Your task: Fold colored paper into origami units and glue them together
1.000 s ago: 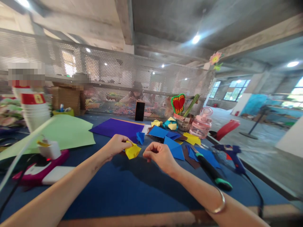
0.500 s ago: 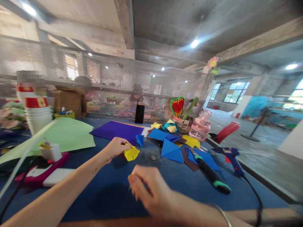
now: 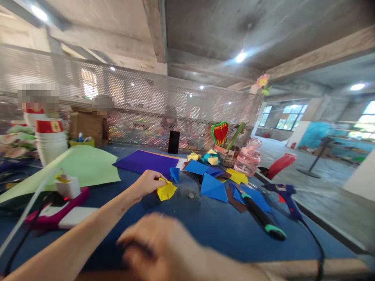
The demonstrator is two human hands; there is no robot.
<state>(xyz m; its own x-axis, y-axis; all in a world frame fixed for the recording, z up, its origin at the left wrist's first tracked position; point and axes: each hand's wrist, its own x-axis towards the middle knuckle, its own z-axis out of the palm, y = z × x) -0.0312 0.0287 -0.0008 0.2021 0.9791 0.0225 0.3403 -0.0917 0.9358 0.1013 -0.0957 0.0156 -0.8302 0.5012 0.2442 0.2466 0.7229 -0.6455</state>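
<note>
My left hand [image 3: 150, 182] is closed in a pinch on a folded piece of yellow paper [image 3: 166, 190], held just over the blue tabletop [image 3: 187, 226]. Right behind it stands a small folded blue paper piece [image 3: 175, 174]. Nearer to me, my right hand [image 3: 159, 244] is in the air over the table's front, smeared by motion. Its fingers look curled, but whether anything is between them cannot be made out. Blue paper squares [image 3: 213, 188] lie to the right, beside a utility knife [image 3: 260, 214] with a black and green handle.
A blue hot glue gun [image 3: 288, 195] with its cord is at the right edge. Purple paper [image 3: 143, 163] and light green paper [image 3: 93, 166] lie at the back left. A pink power strip [image 3: 52, 218], stacked paper cups [image 3: 51, 140], a pink bottle [image 3: 247, 160] and a phone [image 3: 174, 142] surround them.
My right hand has moved left and closer to me, and is more blurred. My left hand keeps its hold on the yellow paper, both slightly further right in view.
</note>
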